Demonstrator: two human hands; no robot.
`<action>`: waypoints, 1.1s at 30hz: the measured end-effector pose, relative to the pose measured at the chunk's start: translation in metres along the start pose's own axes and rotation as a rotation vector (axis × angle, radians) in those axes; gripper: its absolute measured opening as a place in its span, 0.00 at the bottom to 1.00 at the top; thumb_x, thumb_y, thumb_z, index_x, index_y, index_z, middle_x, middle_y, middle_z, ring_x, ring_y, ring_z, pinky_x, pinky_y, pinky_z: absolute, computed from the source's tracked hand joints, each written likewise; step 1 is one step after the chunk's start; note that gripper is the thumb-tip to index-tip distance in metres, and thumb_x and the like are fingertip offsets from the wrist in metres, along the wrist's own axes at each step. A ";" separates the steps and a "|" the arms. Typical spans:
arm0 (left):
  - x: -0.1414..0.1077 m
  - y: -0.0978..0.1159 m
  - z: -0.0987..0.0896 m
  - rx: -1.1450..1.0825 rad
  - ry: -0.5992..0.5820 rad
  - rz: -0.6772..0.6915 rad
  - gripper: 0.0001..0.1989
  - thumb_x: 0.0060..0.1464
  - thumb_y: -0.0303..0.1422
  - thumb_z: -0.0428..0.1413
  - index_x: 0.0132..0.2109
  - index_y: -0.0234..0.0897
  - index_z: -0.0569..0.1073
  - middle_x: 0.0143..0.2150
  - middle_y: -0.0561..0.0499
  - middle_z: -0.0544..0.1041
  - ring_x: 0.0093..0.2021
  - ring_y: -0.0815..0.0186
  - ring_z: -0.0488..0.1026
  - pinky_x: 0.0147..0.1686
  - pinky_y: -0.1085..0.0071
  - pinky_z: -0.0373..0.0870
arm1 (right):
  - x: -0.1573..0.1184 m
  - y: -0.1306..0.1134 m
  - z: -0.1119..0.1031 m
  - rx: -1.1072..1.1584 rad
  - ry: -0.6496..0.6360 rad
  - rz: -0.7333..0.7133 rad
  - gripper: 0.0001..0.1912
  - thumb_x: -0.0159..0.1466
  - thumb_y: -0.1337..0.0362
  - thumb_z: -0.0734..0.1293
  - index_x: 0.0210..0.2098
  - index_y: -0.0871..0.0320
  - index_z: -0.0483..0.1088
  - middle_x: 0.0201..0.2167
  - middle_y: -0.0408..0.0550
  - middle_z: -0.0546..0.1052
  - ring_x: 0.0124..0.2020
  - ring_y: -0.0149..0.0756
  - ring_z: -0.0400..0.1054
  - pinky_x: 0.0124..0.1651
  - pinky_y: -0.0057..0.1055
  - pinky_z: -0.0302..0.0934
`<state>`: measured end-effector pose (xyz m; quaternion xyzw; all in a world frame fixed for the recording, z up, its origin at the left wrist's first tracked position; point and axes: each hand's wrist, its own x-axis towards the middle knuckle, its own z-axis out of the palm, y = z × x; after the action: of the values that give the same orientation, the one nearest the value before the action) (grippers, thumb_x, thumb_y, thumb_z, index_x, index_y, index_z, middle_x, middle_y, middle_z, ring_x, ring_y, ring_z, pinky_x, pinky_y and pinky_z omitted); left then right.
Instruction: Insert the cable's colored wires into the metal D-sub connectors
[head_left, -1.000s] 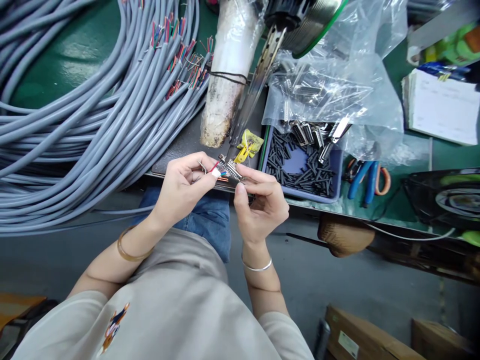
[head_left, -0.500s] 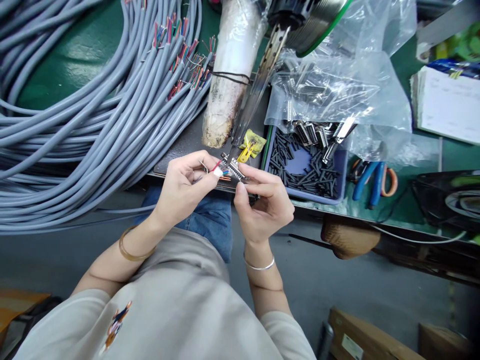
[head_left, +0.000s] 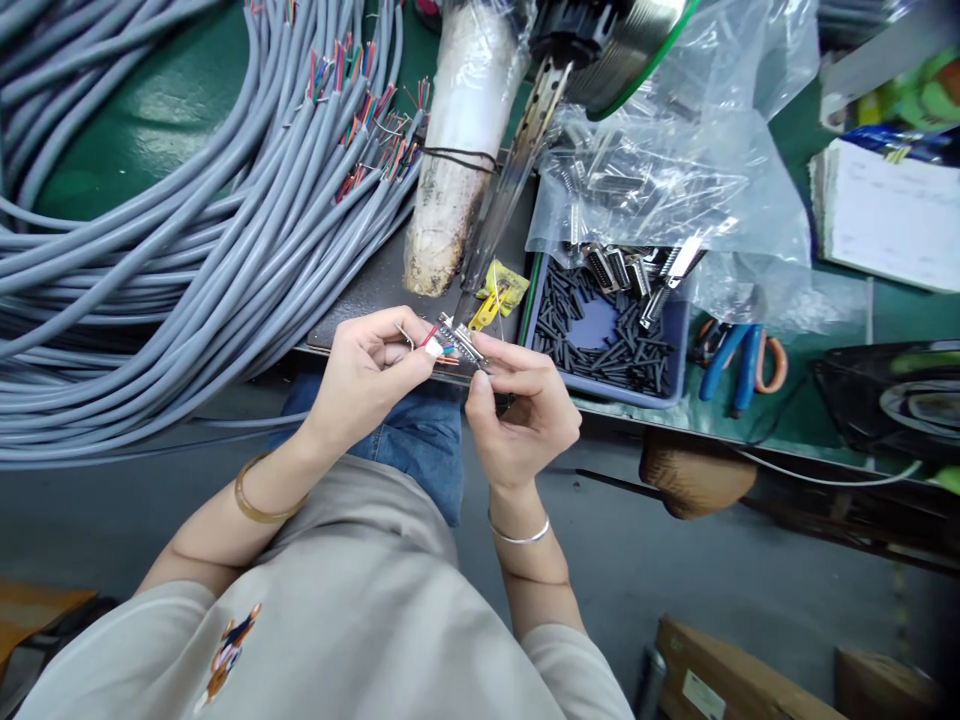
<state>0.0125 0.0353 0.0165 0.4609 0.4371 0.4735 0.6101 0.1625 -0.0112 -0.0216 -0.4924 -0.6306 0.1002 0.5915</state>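
Observation:
My left hand [head_left: 375, 370] pinches the stripped end of a grey cable, whose thin coloured wires [head_left: 448, 351] fan out past the thumb. Between finger and thumb, my right hand [head_left: 521, 400] grips one end of a metal multi-pin connector [head_left: 461, 338]. The wires lie against or just in front of the connector's row of pins; contact is too small to make out. A soldering iron [head_left: 491, 225] slants down from above, its tip close to the connector's far end. Just behind the connector is a yellow clip-like piece [head_left: 491, 305].
Grey cables [head_left: 225, 270] fill the left of the bench. A blue tray [head_left: 680, 360] at right holds black sleeves [head_left: 630, 350] and connectors under a plastic bag [head_left: 675, 190]. Blue-handled pliers [head_left: 742, 365] lie beside it. A wrapped white cylinder [head_left: 457, 150] and a solder spool [head_left: 630, 60] stand behind.
The connector has shifted slightly down and left in my right hand, and the iron's tip is now nearer its far end. My left hand is almost unchanged.

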 end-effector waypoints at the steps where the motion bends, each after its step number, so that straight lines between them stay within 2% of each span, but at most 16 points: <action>1: 0.000 0.000 0.000 -0.002 0.002 -0.001 0.07 0.45 0.28 0.64 0.25 0.36 0.72 0.27 0.53 0.78 0.16 0.80 0.55 0.14 0.80 0.51 | 0.000 -0.001 0.000 0.024 0.001 0.026 0.08 0.65 0.72 0.70 0.35 0.53 0.70 0.47 0.49 0.85 0.46 0.40 0.82 0.45 0.38 0.81; 4: -0.002 0.000 0.001 0.014 0.022 0.030 0.07 0.47 0.28 0.63 0.25 0.36 0.72 0.27 0.53 0.78 0.18 0.78 0.60 0.16 0.80 0.57 | 0.001 -0.002 0.002 0.036 0.000 0.031 0.08 0.65 0.72 0.71 0.35 0.53 0.70 0.47 0.48 0.85 0.46 0.39 0.82 0.46 0.37 0.80; 7: -0.002 -0.001 0.003 0.043 0.053 0.100 0.07 0.50 0.28 0.62 0.27 0.36 0.72 0.28 0.52 0.79 0.25 0.72 0.72 0.25 0.78 0.69 | 0.002 -0.002 0.003 -0.017 -0.001 -0.022 0.08 0.65 0.72 0.71 0.35 0.53 0.70 0.47 0.48 0.85 0.45 0.38 0.82 0.43 0.36 0.80; 10: -0.002 -0.001 0.005 0.076 0.067 0.130 0.07 0.50 0.29 0.61 0.27 0.37 0.72 0.28 0.52 0.79 0.30 0.69 0.77 0.31 0.76 0.74 | 0.003 -0.001 0.003 -0.068 0.005 -0.066 0.08 0.65 0.72 0.71 0.36 0.53 0.71 0.46 0.47 0.85 0.44 0.39 0.83 0.43 0.37 0.79; 20: -0.002 -0.004 0.007 0.138 0.082 0.151 0.08 0.51 0.28 0.60 0.27 0.37 0.70 0.29 0.53 0.77 0.27 0.72 0.70 0.27 0.78 0.69 | 0.005 0.002 0.005 -0.121 0.022 -0.116 0.09 0.64 0.73 0.72 0.38 0.52 0.72 0.46 0.45 0.85 0.43 0.39 0.83 0.44 0.36 0.79; 25: -0.002 -0.003 0.008 0.136 0.090 0.185 0.08 0.53 0.29 0.59 0.27 0.37 0.70 0.29 0.53 0.76 0.28 0.71 0.72 0.28 0.77 0.69 | 0.005 0.002 0.006 -0.114 0.025 -0.108 0.09 0.64 0.73 0.72 0.37 0.52 0.72 0.45 0.45 0.85 0.43 0.39 0.83 0.44 0.37 0.79; 33: -0.005 -0.004 0.008 0.216 0.101 0.201 0.10 0.53 0.27 0.59 0.26 0.37 0.68 0.31 0.52 0.77 0.25 0.74 0.65 0.23 0.77 0.61 | 0.006 0.002 0.006 -0.152 0.043 -0.131 0.08 0.64 0.71 0.72 0.37 0.51 0.72 0.44 0.45 0.86 0.41 0.39 0.83 0.42 0.37 0.79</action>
<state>0.0202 0.0284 0.0151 0.5411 0.4673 0.5049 0.4837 0.1599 -0.0035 -0.0211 -0.4954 -0.6544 0.0026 0.5712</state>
